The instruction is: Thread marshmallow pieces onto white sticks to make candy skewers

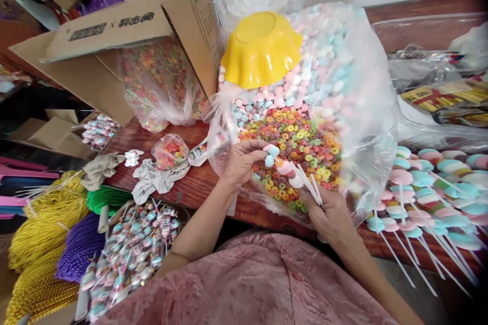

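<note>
My right hand [330, 210] is closed around several white sticks [310, 185]. One of them points left and carries pink, white and orange sweets on its far part. At its tip my left hand [243, 160] pinches pale blue and pink marshmallows [271, 155]; whether every piece is on the stick I cannot tell. Below both hands lie small coloured ring sweets [292, 137] in an open clear plastic bag [366, 162]. Behind them spreads a heap of pastel marshmallows [320, 45], with an upturned yellow bowl [263, 51] on it.
Finished-looking marshmallow skewers [423, 193] are piled at the right. An open cardboard box [194, 35] holds a bag of ring sweets [156, 81]. Grey gloves [147, 180] lie left on the wooden table [198, 183]. Below stand a bin of wrapped skewers [133, 254] and yellow cord bundles [46, 223].
</note>
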`<state>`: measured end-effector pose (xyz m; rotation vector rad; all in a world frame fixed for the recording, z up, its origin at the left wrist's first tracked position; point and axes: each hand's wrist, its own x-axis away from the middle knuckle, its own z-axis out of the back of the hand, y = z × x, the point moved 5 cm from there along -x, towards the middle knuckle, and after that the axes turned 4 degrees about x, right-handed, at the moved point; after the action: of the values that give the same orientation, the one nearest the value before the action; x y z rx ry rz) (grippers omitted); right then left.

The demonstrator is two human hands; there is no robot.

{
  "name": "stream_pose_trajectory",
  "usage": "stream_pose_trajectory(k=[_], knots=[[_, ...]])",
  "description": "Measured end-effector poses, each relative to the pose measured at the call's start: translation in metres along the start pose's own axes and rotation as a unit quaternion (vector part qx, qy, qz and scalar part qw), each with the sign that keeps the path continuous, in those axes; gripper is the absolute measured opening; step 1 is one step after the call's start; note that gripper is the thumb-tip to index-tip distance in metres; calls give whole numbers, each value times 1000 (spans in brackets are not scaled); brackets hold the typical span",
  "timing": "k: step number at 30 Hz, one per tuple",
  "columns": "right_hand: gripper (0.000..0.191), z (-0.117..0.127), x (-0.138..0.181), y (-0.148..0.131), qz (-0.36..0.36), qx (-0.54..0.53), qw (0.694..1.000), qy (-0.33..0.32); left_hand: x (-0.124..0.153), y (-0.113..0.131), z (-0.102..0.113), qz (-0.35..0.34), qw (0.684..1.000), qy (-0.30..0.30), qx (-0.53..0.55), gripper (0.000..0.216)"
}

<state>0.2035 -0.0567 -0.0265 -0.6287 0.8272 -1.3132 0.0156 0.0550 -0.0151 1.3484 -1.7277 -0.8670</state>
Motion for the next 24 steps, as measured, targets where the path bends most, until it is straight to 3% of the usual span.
stream_pose_trajectory(k=[8,14,24], knots=[[25,6,7,7,-12,44,999,23,5,-11,-5,-31,999,-21,-27,22],[22,4,7,10,-20,97,995,0,17,-4,-9,-122,985,-68,-98,22],[21,3,11,0,-12,81,996,34,20,-12,-3,-246,954,-32,-166,21]])
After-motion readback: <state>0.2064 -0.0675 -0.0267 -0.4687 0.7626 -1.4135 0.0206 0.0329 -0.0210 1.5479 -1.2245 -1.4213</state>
